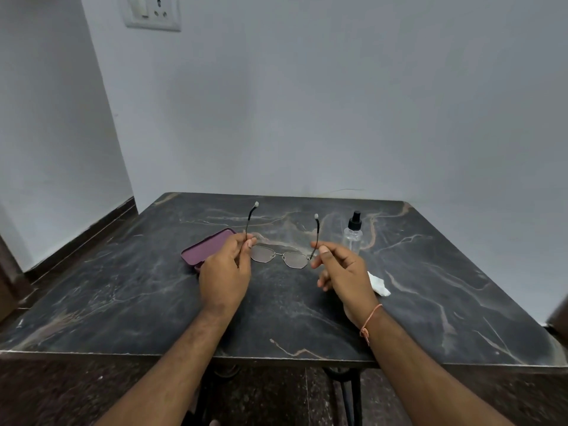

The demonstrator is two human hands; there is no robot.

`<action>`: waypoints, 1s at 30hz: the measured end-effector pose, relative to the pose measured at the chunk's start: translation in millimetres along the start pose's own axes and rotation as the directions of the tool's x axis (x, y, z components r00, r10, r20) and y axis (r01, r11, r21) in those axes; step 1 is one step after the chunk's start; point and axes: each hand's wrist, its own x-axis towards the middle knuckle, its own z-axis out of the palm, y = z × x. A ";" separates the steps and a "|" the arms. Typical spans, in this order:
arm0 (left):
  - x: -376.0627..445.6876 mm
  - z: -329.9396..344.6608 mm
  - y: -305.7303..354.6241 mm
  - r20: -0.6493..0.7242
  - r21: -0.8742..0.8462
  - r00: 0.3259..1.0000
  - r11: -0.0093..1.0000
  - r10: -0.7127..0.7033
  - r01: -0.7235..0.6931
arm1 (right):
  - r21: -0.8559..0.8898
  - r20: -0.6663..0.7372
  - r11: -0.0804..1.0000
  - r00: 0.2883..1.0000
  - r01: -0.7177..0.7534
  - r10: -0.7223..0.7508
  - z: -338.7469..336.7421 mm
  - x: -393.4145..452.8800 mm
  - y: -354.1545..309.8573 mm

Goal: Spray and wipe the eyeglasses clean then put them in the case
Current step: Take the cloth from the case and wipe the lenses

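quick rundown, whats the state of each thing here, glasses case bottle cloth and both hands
eyeglasses: unfolded, held by both temples
case: open, on table
spray bottle: upright, cap on, untouched
cloth: crumpled, on table
left hand: pinching left temple
right hand: pinching right temple

Left hand [226,272] and right hand [341,269] pinch the eyeglasses [281,256] by their temples above the table [123,302].

Dark marble bench [129,305] with pale veins, set against a wall.
An open purple case [206,246] lies left of centre, a clear spray bottle [353,232] with a black cap stands upright at right, a crumpled white cloth [378,284] nearer.
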 end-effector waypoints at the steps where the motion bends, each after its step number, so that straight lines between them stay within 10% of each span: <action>1: -0.1 0.3 -0.1 0.011 -0.013 1.000 1.000 0.004 -0.004 | 0.013 0.002 1.000 1.000 -0.001 0.001 -1.3 -0.2 0.4; 15: 6.9 -8.3 -3.7 0.234 -0.213 0.968 0.976 0.091 -0.040 | 0.163 -0.007 0.986 0.999 -0.046 0.048 -7.8 8.2 5.0; 30: 18.0 -13.9 -35.4 0.390 0.032 0.780 0.839 0.490 -0.543 | 0.050 0.075 0.999 0.997 -0.013 0.010 -9.1 6.4 7.5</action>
